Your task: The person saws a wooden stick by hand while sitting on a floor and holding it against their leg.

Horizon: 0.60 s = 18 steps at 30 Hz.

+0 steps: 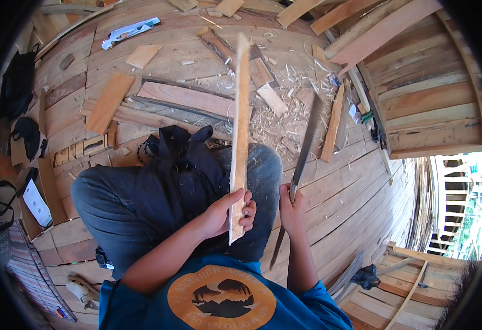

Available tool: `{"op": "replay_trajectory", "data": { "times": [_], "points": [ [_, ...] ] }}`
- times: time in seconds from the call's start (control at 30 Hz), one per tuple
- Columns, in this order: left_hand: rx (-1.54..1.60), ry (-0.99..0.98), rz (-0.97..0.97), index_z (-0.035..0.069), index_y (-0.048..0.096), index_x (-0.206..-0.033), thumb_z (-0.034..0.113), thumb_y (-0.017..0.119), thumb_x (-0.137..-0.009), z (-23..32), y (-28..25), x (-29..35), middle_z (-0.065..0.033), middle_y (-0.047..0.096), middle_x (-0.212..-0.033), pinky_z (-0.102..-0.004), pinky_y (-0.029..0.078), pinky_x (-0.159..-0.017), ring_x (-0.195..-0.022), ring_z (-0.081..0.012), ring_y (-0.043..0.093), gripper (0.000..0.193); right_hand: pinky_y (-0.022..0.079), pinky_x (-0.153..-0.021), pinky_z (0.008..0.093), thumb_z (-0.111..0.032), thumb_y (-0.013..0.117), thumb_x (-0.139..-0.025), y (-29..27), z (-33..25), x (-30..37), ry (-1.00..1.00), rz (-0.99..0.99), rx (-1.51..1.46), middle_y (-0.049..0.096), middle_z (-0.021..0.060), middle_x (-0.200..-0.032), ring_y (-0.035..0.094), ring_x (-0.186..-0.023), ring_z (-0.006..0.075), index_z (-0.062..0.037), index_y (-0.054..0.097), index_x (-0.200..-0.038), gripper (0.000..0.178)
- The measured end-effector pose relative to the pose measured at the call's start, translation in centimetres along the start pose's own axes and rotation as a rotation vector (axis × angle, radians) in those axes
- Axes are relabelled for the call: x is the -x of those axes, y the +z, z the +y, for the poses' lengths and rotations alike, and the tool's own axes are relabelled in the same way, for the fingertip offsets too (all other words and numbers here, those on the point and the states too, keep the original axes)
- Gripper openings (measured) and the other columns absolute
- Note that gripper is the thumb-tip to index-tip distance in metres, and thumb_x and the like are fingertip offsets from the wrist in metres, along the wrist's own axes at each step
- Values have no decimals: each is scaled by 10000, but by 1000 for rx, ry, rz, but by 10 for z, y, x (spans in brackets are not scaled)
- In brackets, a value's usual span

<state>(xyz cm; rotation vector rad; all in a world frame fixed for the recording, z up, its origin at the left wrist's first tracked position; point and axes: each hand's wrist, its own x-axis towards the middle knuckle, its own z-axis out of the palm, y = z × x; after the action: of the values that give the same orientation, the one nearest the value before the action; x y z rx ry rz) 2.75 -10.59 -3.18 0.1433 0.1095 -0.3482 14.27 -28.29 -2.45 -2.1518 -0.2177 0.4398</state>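
My left hand is closed around the lower part of a long narrow wooden strip. The strip stands up over my lap, pale along one edge and rough at its far tip. To the right, my right hand grips a long knife where its dark blade meets the handle. That blade points away from me, apart from the strip, and the thin handle runs back under my forearm. Below both hands are my seated legs in jeans, with a dark cloth bundle over the lap.
Curled wood shavings litter the plank floor ahead. Boards lie about: a reddish plank, an orange-brown board and a narrow piece. A slatted wooden panel stands at right. An open cardboard box sits at left.
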Motion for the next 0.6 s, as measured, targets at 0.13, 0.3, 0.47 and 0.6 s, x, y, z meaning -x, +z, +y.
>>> {"op": "replay_trajectory", "data": {
  "times": [0.13, 0.3, 0.47, 0.6],
  "points": [
    [-33, 198, 15, 136, 422, -943, 464, 394, -980, 6, -3, -20, -19, 425, -852, -330, 398, -774, -800, -182, 468, 331, 286, -450, 199, -280, 518, -978, 7, -35, 16, 163, -194, -308, 440, -50, -607, 399, -511, 30, -63, 565, -918, 230],
    [-169, 508, 115, 123, 426, -939, 395, 378, -1007, 12, -9, -54, -28, 450, -885, -339, 398, -857, -869, -181, 478, 285, 273, -378, 191, -303, 501, -979, 19, -61, 22, 212, -324, -424, 567, 48, -656, 388, -424, 33, -45, 549, -1051, 273],
    [-498, 621, 114, 98, 432, -952, 381, 349, -1022, 22, 1, -104, -27, 452, -927, -313, 376, -880, -890, -141, 454, 303, 265, -356, 208, -297, 514, -938, -13, -73, -7, 146, -387, -675, 629, 154, -736, 350, -360, 67, 3, 506, -1165, 376],
    [-565, 518, -41, 58, 487, -1074, 412, 335, -1022, 35, 22, -91, -50, 546, -975, -280, 415, -851, -923, -119, 510, 389, 278, -361, 228, -137, 589, -849, -33, -87, -8, 152, -433, -810, 636, 169, -736, 365, -362, 78, 22, 518, -1129, 329]
  ]
}}
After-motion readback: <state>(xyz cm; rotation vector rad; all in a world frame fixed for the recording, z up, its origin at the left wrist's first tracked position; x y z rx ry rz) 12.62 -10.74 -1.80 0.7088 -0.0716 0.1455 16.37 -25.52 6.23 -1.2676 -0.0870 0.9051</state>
